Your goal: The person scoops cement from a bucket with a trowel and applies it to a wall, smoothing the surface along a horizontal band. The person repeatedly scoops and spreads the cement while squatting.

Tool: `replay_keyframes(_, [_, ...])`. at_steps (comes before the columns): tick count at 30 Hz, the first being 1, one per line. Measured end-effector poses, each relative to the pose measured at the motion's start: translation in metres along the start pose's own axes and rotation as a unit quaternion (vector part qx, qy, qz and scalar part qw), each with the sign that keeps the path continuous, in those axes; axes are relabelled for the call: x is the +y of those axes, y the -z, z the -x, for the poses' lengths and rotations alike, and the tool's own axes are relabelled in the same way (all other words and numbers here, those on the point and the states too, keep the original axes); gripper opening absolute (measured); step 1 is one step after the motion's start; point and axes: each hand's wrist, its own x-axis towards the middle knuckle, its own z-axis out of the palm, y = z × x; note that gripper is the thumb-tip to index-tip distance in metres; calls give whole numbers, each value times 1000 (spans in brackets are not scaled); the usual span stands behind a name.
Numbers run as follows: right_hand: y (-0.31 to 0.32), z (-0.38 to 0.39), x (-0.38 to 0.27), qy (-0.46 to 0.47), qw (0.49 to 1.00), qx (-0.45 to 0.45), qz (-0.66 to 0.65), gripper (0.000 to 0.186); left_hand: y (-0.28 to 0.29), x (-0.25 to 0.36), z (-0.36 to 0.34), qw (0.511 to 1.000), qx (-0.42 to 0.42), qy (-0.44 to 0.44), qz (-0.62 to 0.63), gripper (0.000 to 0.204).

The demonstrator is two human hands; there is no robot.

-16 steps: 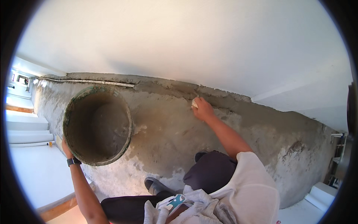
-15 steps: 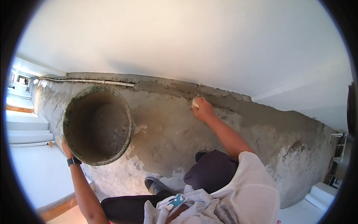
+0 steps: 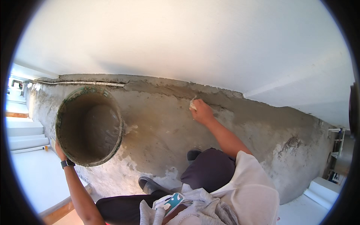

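Observation:
My right hand point(image 3: 201, 111) presses a small pale sponge point(image 3: 193, 104) against a grey cement wall point(image 3: 161, 127), just below a band of wet darker mortar point(image 3: 176, 90) under the white ceiling point(image 3: 180, 41). My left hand point(image 3: 59, 150), with a dark wristwatch point(image 3: 67, 163), holds the lower rim of a round grey bucket point(image 3: 90, 125) coated with cement inside; its mouth faces me at the left. My knees and dark shoes point(image 3: 150, 183) show below.
White steps point(image 3: 22, 137) lie at the far left beside a white floor. A thin pipe point(image 3: 78, 83) runs along the top of the wall at left. A white ledge point(image 3: 322, 191) and a metal stand point(image 3: 335, 144) are at the far right.

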Motion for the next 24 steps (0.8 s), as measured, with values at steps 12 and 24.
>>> replay_keyframes(12, [3, 4, 6, 21, 1000, 21, -6, 37, 4, -19, -10, 999, 0, -10, 37, 36])
replay_keyframes(24, [4, 4, 8, 32, 999, 33, 0, 31, -8, 29, 2, 1000, -16, -23, -1, 41])
